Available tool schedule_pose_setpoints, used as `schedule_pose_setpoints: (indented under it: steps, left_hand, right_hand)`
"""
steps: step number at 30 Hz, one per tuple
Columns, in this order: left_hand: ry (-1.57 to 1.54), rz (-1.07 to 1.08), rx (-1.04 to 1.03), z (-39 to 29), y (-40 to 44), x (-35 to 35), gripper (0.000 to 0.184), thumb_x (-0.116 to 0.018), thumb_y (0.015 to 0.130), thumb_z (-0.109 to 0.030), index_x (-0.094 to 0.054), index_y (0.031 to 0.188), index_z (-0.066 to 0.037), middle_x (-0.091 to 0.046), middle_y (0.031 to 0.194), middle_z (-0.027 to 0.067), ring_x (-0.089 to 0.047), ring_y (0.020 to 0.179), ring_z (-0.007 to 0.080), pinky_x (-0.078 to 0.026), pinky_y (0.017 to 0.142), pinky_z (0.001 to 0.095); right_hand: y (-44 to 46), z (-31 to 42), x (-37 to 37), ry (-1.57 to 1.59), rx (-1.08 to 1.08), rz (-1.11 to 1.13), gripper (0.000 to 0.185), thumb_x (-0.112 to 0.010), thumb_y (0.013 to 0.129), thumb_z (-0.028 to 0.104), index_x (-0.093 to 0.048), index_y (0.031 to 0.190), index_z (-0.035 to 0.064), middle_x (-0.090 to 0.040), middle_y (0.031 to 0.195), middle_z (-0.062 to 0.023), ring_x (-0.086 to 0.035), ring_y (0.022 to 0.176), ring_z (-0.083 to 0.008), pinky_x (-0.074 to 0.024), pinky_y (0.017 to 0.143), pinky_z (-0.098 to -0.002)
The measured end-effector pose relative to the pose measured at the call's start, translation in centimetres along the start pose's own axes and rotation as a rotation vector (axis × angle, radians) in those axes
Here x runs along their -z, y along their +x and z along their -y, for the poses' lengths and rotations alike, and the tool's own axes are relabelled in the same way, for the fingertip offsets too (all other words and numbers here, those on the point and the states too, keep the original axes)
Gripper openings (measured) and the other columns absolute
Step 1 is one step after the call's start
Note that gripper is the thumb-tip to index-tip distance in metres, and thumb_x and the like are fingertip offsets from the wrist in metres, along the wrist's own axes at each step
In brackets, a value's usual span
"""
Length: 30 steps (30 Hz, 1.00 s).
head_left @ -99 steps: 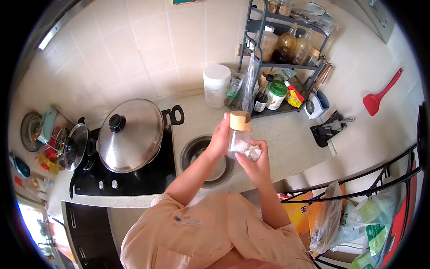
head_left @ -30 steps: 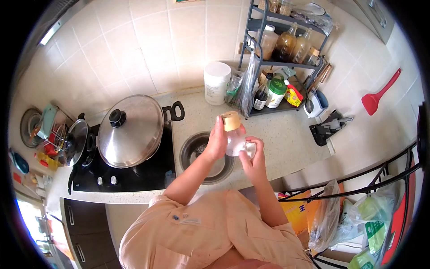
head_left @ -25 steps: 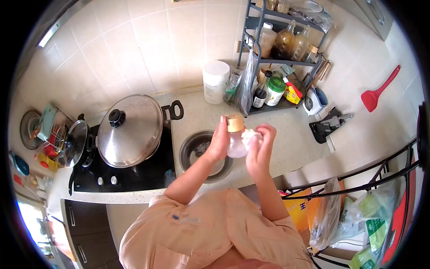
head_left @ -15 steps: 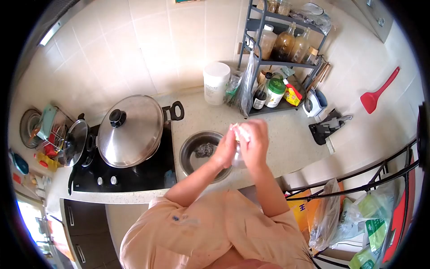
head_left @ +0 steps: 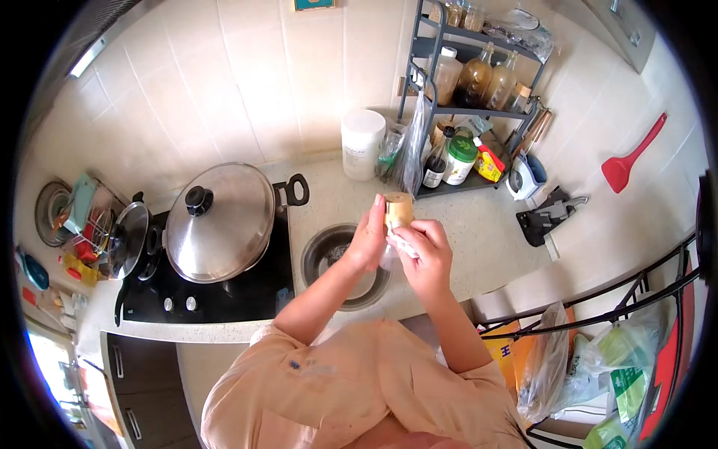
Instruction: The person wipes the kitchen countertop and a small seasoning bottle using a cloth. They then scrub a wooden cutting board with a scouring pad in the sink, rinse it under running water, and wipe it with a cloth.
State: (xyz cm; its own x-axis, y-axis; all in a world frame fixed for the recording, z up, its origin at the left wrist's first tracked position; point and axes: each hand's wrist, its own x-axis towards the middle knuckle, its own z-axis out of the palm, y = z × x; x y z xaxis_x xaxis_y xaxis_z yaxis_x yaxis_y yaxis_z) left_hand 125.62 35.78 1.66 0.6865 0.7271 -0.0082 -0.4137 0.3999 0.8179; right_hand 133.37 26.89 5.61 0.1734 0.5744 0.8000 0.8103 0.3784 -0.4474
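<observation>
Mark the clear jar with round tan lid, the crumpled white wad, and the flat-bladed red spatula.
Clear jar (head_left: pixel 399 215), head view: side of its tan lid.
White wad (head_left: pixel 404 245), head view: exposed middle, beside the right hand's (head_left: pixel 428 254) fingers.
Red spatula (head_left: pixel 618 173), head view: its blade.

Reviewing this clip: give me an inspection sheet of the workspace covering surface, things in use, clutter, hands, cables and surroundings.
Surface: pale speckled counter with a round metal sink and black cooktop.
Things in use: clear jar with pale lid; crumpled white cloth or tissue.
Clutter: white tub and plastic bags beside the rack.
Hands: left hand grips the jar; right hand holds the cloth or tissue against it, just below the lid.
Cables: nothing seen.
Surroundings: tiled wall; large lidded pan on the cooktop; red spatula on the wall.
</observation>
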Motion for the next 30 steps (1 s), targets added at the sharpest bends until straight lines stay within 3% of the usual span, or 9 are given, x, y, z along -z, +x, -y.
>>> schedule_pose_setpoints:
  steps: [6, 10, 14, 15, 18, 19, 22, 26, 30]
  left_hand:
    - [0.022, 0.013, 0.053, 0.7, -0.6, -1.4, 0.063, -0.026, 0.085, -0.062, -0.053, 0.103, -0.008, -0.058, 0.095, 0.0087, -0.057, 0.088, 0.0191, -0.046, 0.078, 0.035]
    - [0.0, 0.054, -0.003, -0.2, -0.1, -0.1, 0.059, -0.026, 0.09, -0.055, -0.052, 0.102, -0.004, -0.059, 0.087, 0.008, -0.057, 0.08, 0.0173, -0.046, 0.073, 0.0307]
    - [-0.42, 0.18, 0.222, -1.1, 0.2, 0.4, 0.065, -0.021, 0.086, -0.062, -0.051, 0.097, -0.005, -0.058, 0.08, 0.0086, -0.058, 0.072, 0.02, -0.048, 0.067, 0.0324]
    - [-0.406, 0.269, 0.187, -1.2, 0.6, 1.0, 0.068, -0.019, 0.084, -0.065, -0.05, 0.096, -0.006, -0.058, 0.079, 0.0101, -0.058, 0.072, 0.0217, -0.048, 0.067, 0.0334]
    - [-0.482, 0.303, 0.258, -1.4, 0.6, 0.7, 0.068, -0.019, 0.084, -0.065, -0.05, 0.096, -0.006, -0.058, 0.078, 0.0106, -0.058, 0.071, 0.0219, -0.047, 0.067, 0.0331]
    - [-0.48, 0.368, 0.267, -1.0, 0.8, 1.1, 0.066, -0.021, 0.084, -0.064, -0.051, 0.1, -0.008, -0.059, 0.083, 0.0098, -0.059, 0.076, 0.0233, -0.048, 0.071, 0.0345]
    - [-0.455, 0.075, 0.335, -1.6, -0.5, -1.6, 0.066, -0.023, 0.085, -0.063, -0.051, 0.105, -0.008, -0.059, 0.091, 0.0102, -0.059, 0.082, 0.0262, -0.049, 0.076, 0.039]
    - [-0.375, 0.079, 0.261, -1.2, -0.1, 0.1, 0.064, -0.022, 0.085, -0.062, -0.053, 0.102, -0.008, -0.06, 0.089, 0.0091, -0.059, 0.081, 0.0235, -0.049, 0.074, 0.0355]
    - [-0.289, 0.24, 0.155, -1.2, 0.5, 1.8, 0.065, -0.02, 0.085, -0.063, -0.052, 0.096, -0.007, -0.058, 0.079, 0.0074, -0.057, 0.072, 0.0183, -0.048, 0.065, 0.0305]
  right_hand:
    - [1.3, 0.4, 0.4, -0.005, -0.019, -0.076, 0.026, -0.067, 0.062, -0.002, -0.06, 0.086, 0.0062, -0.053, 0.081, -0.0081, -0.053, 0.074, -0.0267, -0.0436, 0.062, -0.0341]
    - [-1.8, -0.3, 0.5, 0.074, -0.081, 0.038, 0.019, -0.068, 0.067, 0.0, -0.062, 0.085, 0.0032, -0.054, 0.078, -0.0082, -0.056, 0.067, -0.0216, -0.0448, 0.059, -0.0298]
    - [-2.4, -1.7, 2.7, 0.287, -0.519, 0.126, 0.013, -0.063, 0.078, 0.009, -0.057, 0.085, -0.0006, -0.054, 0.077, -0.0029, -0.055, 0.07, -0.0109, -0.0444, 0.06, -0.0254]
    - [-1.9, -1.3, 2.8, 0.405, -0.658, 0.015, 0.013, -0.063, 0.078, 0.008, -0.055, 0.081, -0.0013, -0.051, 0.078, -0.0043, -0.052, 0.069, -0.012, -0.0431, 0.061, -0.0244]
    - [-0.5, -1.1, 2.1, 0.316, -0.443, -0.222, 0.013, -0.063, 0.077, 0.006, -0.055, 0.083, -0.0015, -0.051, 0.085, -0.0064, -0.052, 0.075, -0.0144, -0.0435, 0.065, -0.0253]
    - [0.6, -0.5, 1.8, 0.251, -0.25, -0.256, 0.014, -0.065, 0.075, 0.004, -0.056, 0.086, -0.0006, -0.051, 0.091, -0.0083, -0.053, 0.08, -0.0184, -0.0437, 0.068, -0.0275]
    - [2.4, 0.9, 1.1, 0.137, -0.094, -0.178, 0.02, -0.066, 0.071, 0.001, -0.059, 0.09, 0.0022, -0.053, 0.091, -0.0086, -0.053, 0.08, -0.0232, -0.0439, 0.07, -0.0304]
    - [0.3, 0.1, 0.8, -0.037, -0.012, 0.081, 0.028, -0.063, 0.064, -0.004, -0.061, 0.09, 0.0047, -0.054, 0.088, -0.0099, -0.053, 0.079, -0.0277, -0.0441, 0.069, -0.0342]
    - [-0.7, 0.6, 1.9, 0.062, -0.073, 0.212, 0.029, -0.06, 0.063, -0.006, -0.062, 0.09, 0.0053, -0.055, 0.084, -0.0093, -0.053, 0.079, -0.0274, -0.0439, 0.067, -0.0352]
